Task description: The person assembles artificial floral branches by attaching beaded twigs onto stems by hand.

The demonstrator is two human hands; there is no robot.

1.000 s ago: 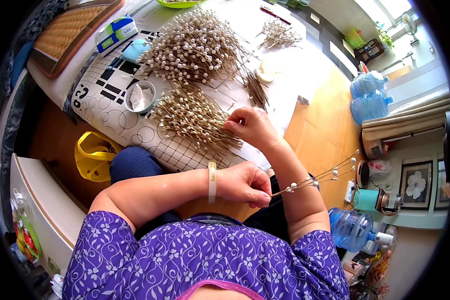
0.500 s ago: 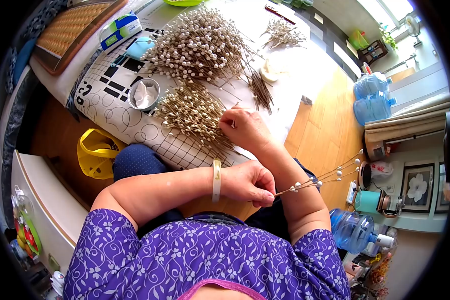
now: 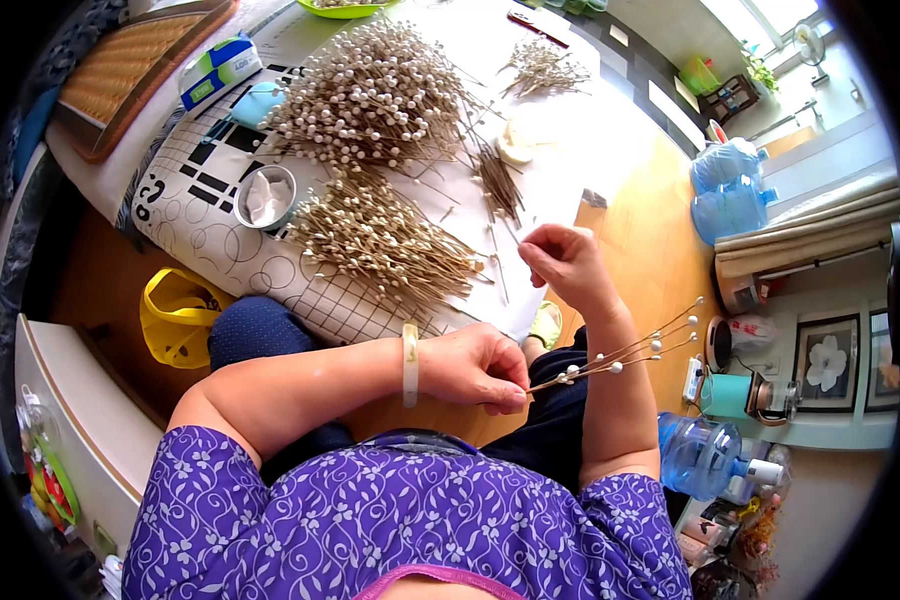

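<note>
On the table (image 3: 560, 150), a bundle of budded stems (image 3: 380, 240) is serving as landmark, its long axis running obliquely: the pale bud heads are lying to the left and away from me, while the bare cut ends are pointing to the right and toward me. My right hand (image 3: 570, 265) is hanging to the right of those cut ends, apart from them, so the bundle is lying to its left, bare ends foremost. I am curling the thumb and forefinger of this hand toward each other; I cannot tell whether they are pinching anything thin. On the bundle's near side, before the table's edge, my left hand (image 3: 475, 368) is pinching the lower end of a berried sprig (image 3: 616, 367) between thumb and fingers. The sprig's long axis is running to the right of the bundle, its branches crossing in front of my right forearm (image 3: 605, 410). Both hands are appearing near the cut ends, and I cannot rank their distances, but only the right is turning its fingertips toward them. Beyond the bundle, a heap of white-berried stems (image 3: 380, 100) is spreading; beyond its cut ends, bare brown stems (image 3: 498, 182) are lying; left of its bud heads, a tub (image 3: 280, 219) is standing.
</note>
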